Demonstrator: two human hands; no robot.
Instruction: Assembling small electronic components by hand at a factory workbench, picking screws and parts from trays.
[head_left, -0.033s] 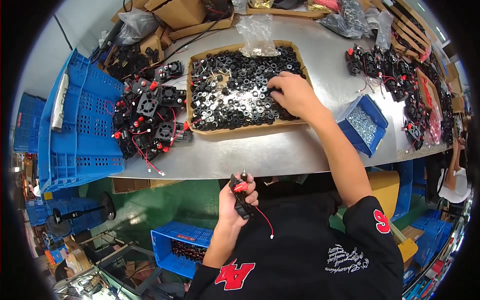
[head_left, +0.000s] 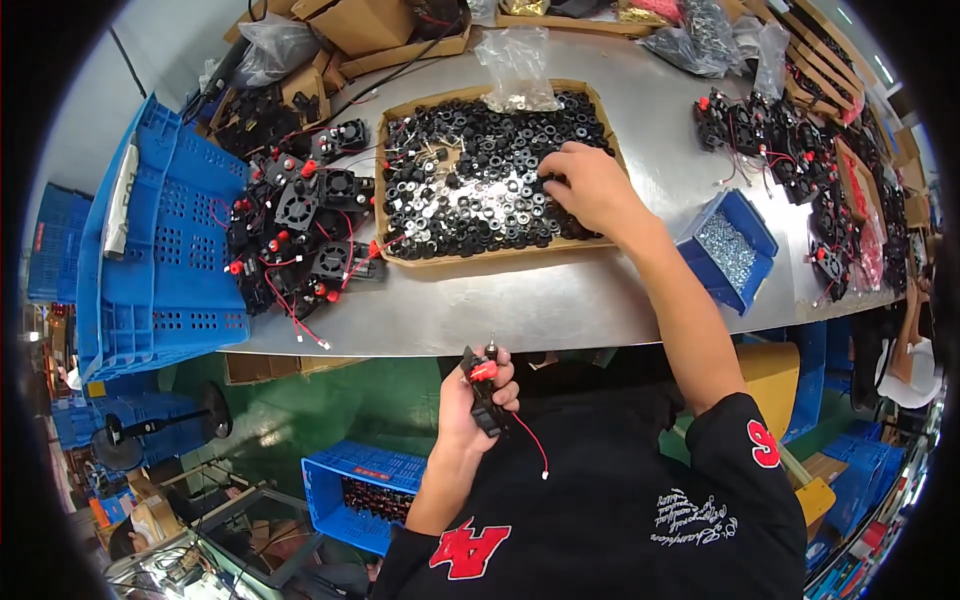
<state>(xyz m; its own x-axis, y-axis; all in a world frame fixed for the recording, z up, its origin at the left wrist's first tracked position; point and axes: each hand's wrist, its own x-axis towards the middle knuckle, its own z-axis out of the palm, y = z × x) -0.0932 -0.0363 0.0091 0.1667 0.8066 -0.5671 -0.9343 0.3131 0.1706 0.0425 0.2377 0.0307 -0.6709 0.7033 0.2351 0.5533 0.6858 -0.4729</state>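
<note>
Head view: right hand (head_left: pixel 590 185) reaches out over the cardboard tray (head_left: pixel 600 105) on the metal table (head_left: pixel 560 295), fingers curled down into the heap of small black ring parts (head_left: pixel 470 190) at the tray's right side. Fingertips sit buried among the parts; whether they pinch one, cannot tell. Left hand (head_left: pixel 475 400) hangs well short of the tray, off the table's near edge and close to the body, fingers wrapped around a small black fan part with a red cap (head_left: pixel 484 378). Its long axis runs roughly toward and away from the tray; a red wire (head_left: pixel 532 450) trails from it toward the torso. Rings lie ahead of the held part, across the table edge; right hand is far nearer them. Blue screw bin (head_left: pixel 735 245) stands just right of the tray, a pile of black fans with red leads (head_left: pixel 300 225) just left.
</note>
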